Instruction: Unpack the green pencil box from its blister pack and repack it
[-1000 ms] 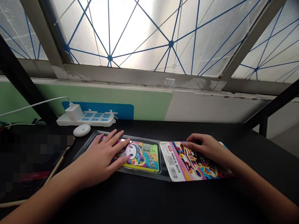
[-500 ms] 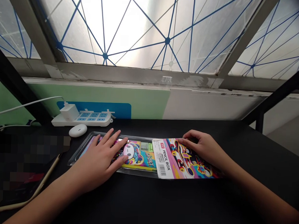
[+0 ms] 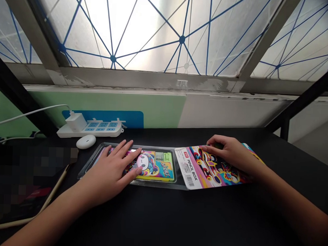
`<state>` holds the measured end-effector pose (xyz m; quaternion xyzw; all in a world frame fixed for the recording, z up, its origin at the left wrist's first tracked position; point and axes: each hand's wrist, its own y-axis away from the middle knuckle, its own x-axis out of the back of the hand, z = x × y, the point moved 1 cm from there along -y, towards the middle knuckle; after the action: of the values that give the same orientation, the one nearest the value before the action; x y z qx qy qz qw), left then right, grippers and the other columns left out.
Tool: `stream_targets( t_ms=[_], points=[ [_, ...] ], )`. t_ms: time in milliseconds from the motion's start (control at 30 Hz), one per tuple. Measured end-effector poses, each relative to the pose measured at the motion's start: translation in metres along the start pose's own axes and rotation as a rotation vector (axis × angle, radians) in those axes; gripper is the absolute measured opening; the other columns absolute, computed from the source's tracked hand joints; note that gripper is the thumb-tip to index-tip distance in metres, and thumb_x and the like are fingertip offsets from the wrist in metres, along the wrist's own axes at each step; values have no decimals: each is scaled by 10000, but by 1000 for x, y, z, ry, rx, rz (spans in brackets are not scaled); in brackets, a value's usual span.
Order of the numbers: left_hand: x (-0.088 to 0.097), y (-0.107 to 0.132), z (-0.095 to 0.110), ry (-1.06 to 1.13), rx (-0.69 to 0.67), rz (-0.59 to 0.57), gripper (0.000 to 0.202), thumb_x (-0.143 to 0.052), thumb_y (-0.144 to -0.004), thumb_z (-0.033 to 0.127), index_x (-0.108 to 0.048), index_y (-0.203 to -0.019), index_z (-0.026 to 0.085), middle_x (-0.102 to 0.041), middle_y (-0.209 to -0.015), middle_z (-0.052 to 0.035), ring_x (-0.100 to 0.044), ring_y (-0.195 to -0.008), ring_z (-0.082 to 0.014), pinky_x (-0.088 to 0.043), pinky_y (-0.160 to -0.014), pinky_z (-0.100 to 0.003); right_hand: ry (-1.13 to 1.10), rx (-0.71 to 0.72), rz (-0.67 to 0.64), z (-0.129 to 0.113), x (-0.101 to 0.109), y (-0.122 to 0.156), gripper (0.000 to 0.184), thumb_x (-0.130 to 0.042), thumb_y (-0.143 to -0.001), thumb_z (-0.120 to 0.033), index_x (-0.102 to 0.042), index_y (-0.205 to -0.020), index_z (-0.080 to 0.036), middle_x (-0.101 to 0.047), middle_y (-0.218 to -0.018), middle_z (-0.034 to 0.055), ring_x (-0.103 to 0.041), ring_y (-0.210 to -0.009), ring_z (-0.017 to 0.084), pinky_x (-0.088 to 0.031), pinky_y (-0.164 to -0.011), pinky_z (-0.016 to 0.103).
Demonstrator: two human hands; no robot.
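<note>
A colourful pencil box [image 3: 151, 167] with a cartoon character and the word SPORT lies in a clear plastic tray [image 3: 178, 173] on the black desk. Fingers spread, my left hand [image 3: 116, 168] lies flat over the pencil box and the tray's left part. To the right, my right hand [image 3: 229, 152] grips the upper edge of a printed cardboard backing card [image 3: 202, 167] marked PENCIL BOX with a barcode. The card's left edge sits beside the pencil box, over the tray's right end. My right hand and wrist hide part of the card.
A white power strip [image 3: 104, 129] with a plugged-in charger [image 3: 76, 121] stands at the back left by the wall. In front of it is a white oval case [image 3: 86, 141]. A dark item with a tan edge [image 3: 52, 191] lies at the left, partly blurred out.
My right hand has drawn the card to the right and slightly back, uncovering the pencil box's right end and more of the tray. My left hand has stayed nearly in place.
</note>
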<state>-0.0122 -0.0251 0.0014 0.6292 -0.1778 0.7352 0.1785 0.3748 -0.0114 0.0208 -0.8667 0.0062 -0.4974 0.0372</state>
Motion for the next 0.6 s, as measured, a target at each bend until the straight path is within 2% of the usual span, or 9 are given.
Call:
stream_targets(
  t_ms=[200,333,467,600],
  points=[
    [0,1,0,29,3,-6,626,-336,-979,657,-395,-1522,352,-247,-1637,-49,-203,-1512,-352,-221,-1152,-643,6,0,24,4,7,0,509,-641,-757,-746,-693,-807,-242,-739,-811,36,-648,-743,237,-471,-626,320],
    [-1,0,-1,-1,21,-4,642,-315,-982,654,-377,-1534,333,-235,-1641,-53,-179,-1520,-339,-218,-1153,-644,-52,-42,34,4,-1,2,506,-644,-766,-737,-689,-831,-237,-738,-794,31,-644,-727,228,-461,-605,305],
    [-6,-1,8,-3,47,25,645,-335,-979,637,-426,-1517,294,-256,-1634,-74,-198,-1512,-358,-207,-1154,-657,-118,-31,34,-19,-24,9,466,-602,-824,-701,-664,-833,-240,-724,-800,22,-632,-734,219,-457,-626,303],
    [-9,5,32,135,11,68,620,-418,-961,620,-470,-1490,302,-273,-1633,-66,-223,-1502,-384,-171,-1159,-683,-152,-5,-21,-51,-49,17,419,-543,-884,-647,-621,-818,-240,-698,-790,18,-623,-729,215,-452,-623,305]
  ],
)
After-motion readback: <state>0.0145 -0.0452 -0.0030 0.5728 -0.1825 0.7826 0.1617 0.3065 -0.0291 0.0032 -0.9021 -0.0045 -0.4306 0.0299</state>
